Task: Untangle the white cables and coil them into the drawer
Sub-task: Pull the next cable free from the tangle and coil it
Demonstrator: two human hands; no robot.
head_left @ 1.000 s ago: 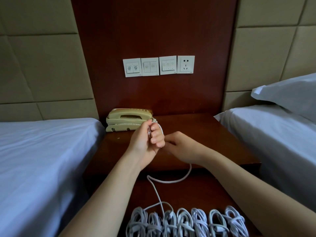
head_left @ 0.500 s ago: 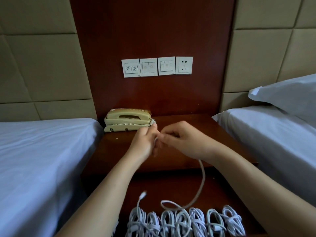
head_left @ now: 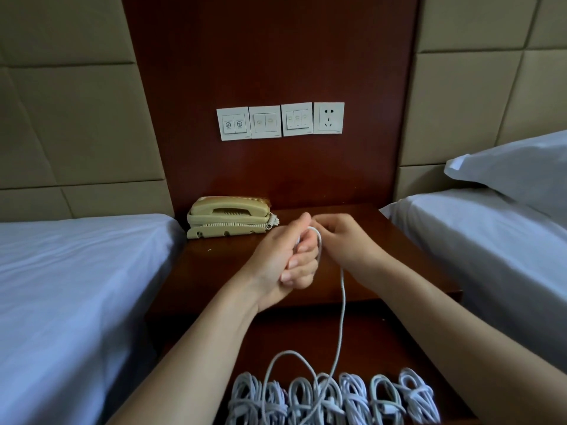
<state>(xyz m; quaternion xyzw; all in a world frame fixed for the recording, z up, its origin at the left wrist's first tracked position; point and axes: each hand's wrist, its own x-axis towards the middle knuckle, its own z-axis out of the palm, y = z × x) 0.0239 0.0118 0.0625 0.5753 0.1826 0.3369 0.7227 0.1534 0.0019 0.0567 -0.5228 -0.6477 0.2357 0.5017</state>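
Fingers of my left hand (head_left: 285, 262) curl around a small loop of thin white cable (head_left: 344, 302); my right hand (head_left: 346, 240) pinches it at the top. Slack trails down across a row of coiled white cable bundles (head_left: 356, 397) in the dark wooden drawer (head_left: 300, 332). Pulling could snag a bundle, I judge, dragging it loose.

We see a beige plastic corded telephone (head_left: 228, 217) at the back left of a dark reddish-brown wooden nightstand (head_left: 383, 240). Above it, on a dark wooden wall panel (head_left: 276, 56), three white switch plates (head_left: 265, 122) sit in a row beside a white power socket (head_left: 328, 118). A white-sheeted left bed (head_left: 76, 271) and a white-sheeted right bed (head_left: 475, 240) flank the nightstand. A white pillow (head_left: 515, 167) lies on the right one. Beige padded wall panels (head_left: 76, 118), perhaps leatherette, back both.
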